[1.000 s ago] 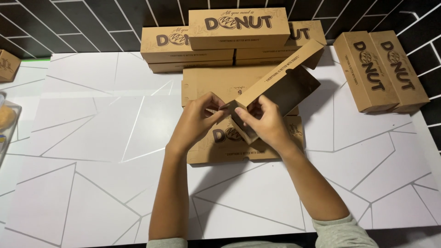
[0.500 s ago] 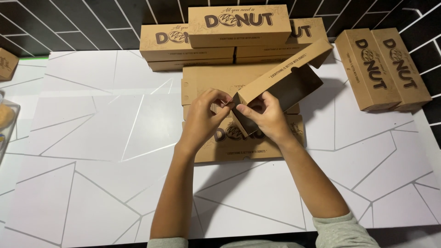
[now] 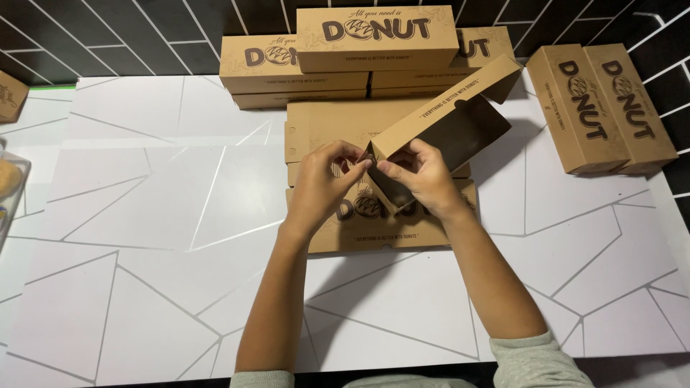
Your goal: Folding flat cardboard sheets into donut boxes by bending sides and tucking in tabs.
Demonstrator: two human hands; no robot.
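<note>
A long brown cardboard donut box (image 3: 438, 118) is held up at a slant above the table, its open near end facing me. My left hand (image 3: 323, 183) pinches the near end flap from the left. My right hand (image 3: 420, 176) grips the same end from the right, fingers curled over the edge. Both hands meet at the box's near corner. Under them lies a stack of flat, unfolded brown box blanks (image 3: 338, 129).
Several assembled brown boxes (image 3: 374, 39) are stacked at the back against the black tiled wall. Two more boxes (image 3: 600, 108) lie at the right. A small box (image 3: 11, 97) and a clear container (image 3: 11, 187) sit at the left edge of the white table (image 3: 144, 215).
The held box has risen slightly and both hands have shifted up along its near end, fingers working the end flap closer together.
</note>
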